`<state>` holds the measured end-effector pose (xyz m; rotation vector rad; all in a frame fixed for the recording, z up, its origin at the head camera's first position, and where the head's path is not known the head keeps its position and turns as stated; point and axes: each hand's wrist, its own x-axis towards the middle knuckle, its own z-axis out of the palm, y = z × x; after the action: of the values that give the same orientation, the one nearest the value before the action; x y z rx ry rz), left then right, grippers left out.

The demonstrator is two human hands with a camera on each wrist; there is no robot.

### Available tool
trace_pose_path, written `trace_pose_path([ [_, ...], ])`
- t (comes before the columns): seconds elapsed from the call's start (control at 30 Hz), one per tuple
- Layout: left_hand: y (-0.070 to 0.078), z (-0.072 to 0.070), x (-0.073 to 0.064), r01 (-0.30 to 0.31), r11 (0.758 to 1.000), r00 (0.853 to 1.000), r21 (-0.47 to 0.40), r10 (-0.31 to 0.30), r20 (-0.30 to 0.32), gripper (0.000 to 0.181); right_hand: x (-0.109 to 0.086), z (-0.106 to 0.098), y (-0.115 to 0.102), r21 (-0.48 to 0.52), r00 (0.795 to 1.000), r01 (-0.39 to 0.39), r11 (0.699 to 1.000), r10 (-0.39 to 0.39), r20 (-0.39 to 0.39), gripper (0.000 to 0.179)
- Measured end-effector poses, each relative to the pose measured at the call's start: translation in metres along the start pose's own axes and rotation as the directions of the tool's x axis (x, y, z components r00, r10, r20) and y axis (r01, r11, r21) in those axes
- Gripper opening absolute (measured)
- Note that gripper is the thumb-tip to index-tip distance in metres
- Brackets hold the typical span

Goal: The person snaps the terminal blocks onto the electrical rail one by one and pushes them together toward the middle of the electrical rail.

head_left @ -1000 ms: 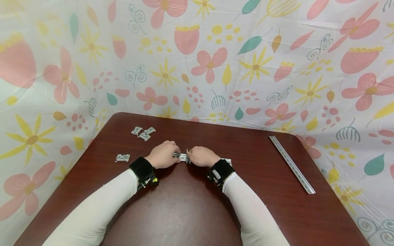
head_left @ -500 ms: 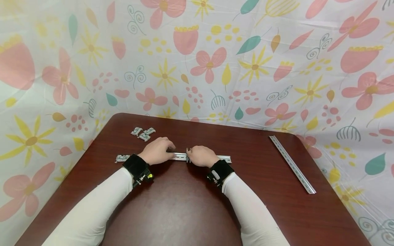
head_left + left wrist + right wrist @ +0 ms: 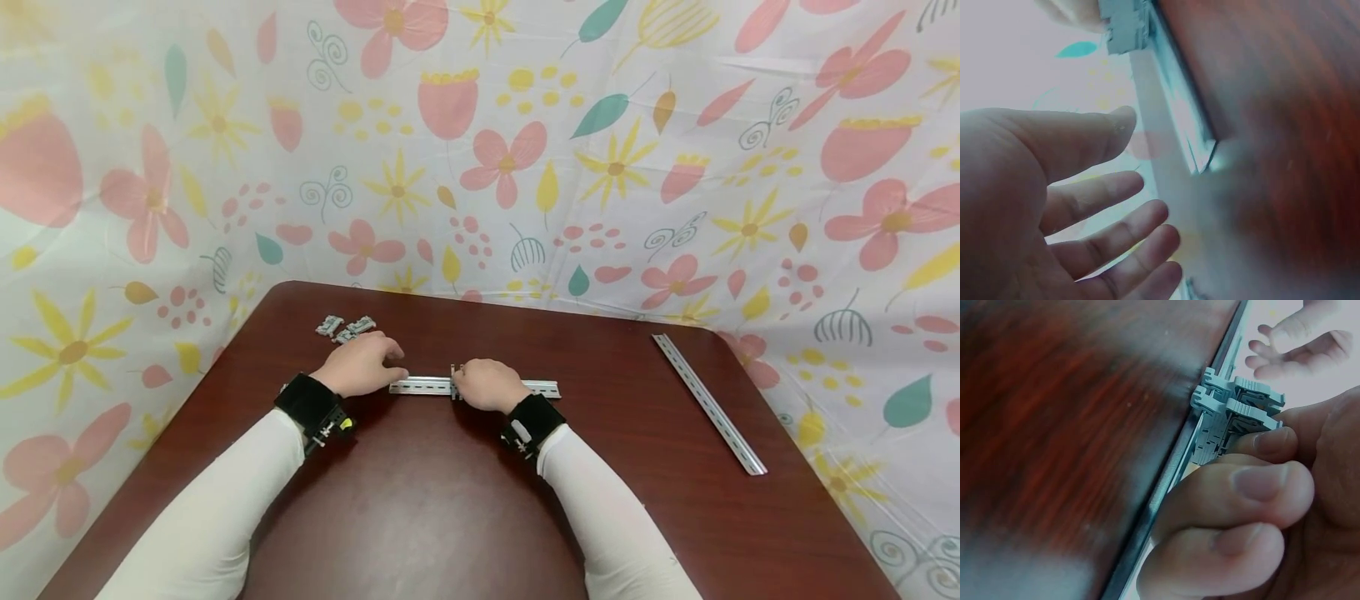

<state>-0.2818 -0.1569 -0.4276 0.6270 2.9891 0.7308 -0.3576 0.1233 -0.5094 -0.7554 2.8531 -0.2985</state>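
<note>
A slotted metal DIN rail [image 3: 420, 386] lies crosswise on the table. Two grey terminal blocks [image 3: 1212, 428] sit side by side on it in the right wrist view. My right hand [image 3: 489, 385] pinches the nearer block, its other fingers curled by the rail and covering part of it. Off the rail's left end, my left hand [image 3: 358, 365] is empty, fingers spread and relaxed in the left wrist view. Beyond that hand, several loose grey terminal blocks [image 3: 328, 325] lie at the back left, one partly behind the fingers. The block farther left on the table is hidden by the left hand and wrist.
A second, longer DIN rail [image 3: 708, 404] lies slanted along the right side of the brown table [image 3: 450, 517]. A flower-print cloth [image 3: 480, 167] hangs behind the table and at its sides.
My left hand has let go of the rail and moved left, uncovering the rail's left end and now covering the separate block. My right hand stays at the blocks on the rail.
</note>
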Motion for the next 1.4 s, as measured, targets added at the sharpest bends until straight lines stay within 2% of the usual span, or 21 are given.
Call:
trace_pose_path([
  [0.23, -0.020, -0.017, -0.008, 0.045, 0.999, 0.999, 0.020, -0.045, 0.006, 0.046, -0.005, -0.010, -0.004, -0.007, 1.000, 0.011, 1.000, -0.011, 0.008, 0.052],
  [0.37, -0.038, -0.025, -0.016, 0.042, 0.999, 0.999, 0.021, -0.042, -0.001, 0.047, -0.030, -0.033, -0.031, 0.003, 1.000, -0.015, 1.000, 0.015, 0.019, 0.048],
  [0.4, -0.041, -0.027, -0.018, 0.041, 0.999, 0.999, 0.014, -0.041, -0.003, 0.048, -0.029, -0.029, -0.027, 0.002, 1.000, -0.004, 1.000, 0.003, 0.009, 0.049],
  [0.47, -0.049, -0.032, -0.021, 0.043, 0.999, 0.999, 0.006, -0.043, -0.002, 0.048, -0.034, -0.036, -0.035, -0.002, 1.000, -0.002, 1.000, 0.002, 0.016, 0.048],
  [0.57, -0.056, -0.040, -0.026, 0.057, 0.998, 0.998, 0.002, -0.057, 0.016, 0.049, -0.019, -0.022, -0.018, -0.015, 1.000, 0.024, 1.000, -0.024, 0.005, 0.052],
  [0.6, -0.058, -0.042, -0.027, 0.062, 0.998, 0.998, 0.001, -0.062, 0.026, 0.050, -0.015, -0.017, -0.013, -0.025, 1.000, 0.030, 0.999, -0.030, 0.003, 0.052],
  [0.63, -0.059, -0.045, -0.029, 0.066, 0.998, 0.997, 0.002, -0.066, 0.038, 0.051, -0.017, -0.023, -0.018, -0.022, 1.000, 0.018, 1.000, -0.017, 0.015, 0.051],
  [0.73, -0.064, -0.052, -0.034, 0.076, 0.997, 0.994, 0.012, -0.077, 0.077, 0.056, -0.013, -0.018, -0.014, -0.025, 1.000, 0.027, 0.999, -0.027, 0.017, 0.051],
  [0.8, -0.068, -0.058, -0.038, 0.086, 0.996, 0.990, 0.018, -0.087, 0.108, 0.062, -0.017, -0.021, -0.017, -0.024, 0.999, 0.034, 0.999, -0.034, 0.023, 0.050],
  [1.0, -0.077, -0.070, -0.048, 0.125, 0.992, 0.972, 0.032, -0.129, 0.196, 0.071, -0.017, -0.021, -0.017, -0.016, 1.000, 0.010, 1.000, -0.010, 0.026, 0.050],
  [1.23, -0.078, -0.075, -0.052, 0.166, 0.984, 0.954, 0.069, -0.178, 0.241, 0.072, -0.001, -0.001, 0.001, 0.009, 1.000, -0.003, 1.000, 0.003, 0.001, 0.049],
  [1.4, -0.075, -0.075, -0.055, 0.196, 0.976, 0.942, 0.099, -0.215, 0.257, 0.073, -0.001, -0.003, -0.002, 0.020, 1.000, -0.024, 1.000, 0.023, 0.020, 0.052],
])
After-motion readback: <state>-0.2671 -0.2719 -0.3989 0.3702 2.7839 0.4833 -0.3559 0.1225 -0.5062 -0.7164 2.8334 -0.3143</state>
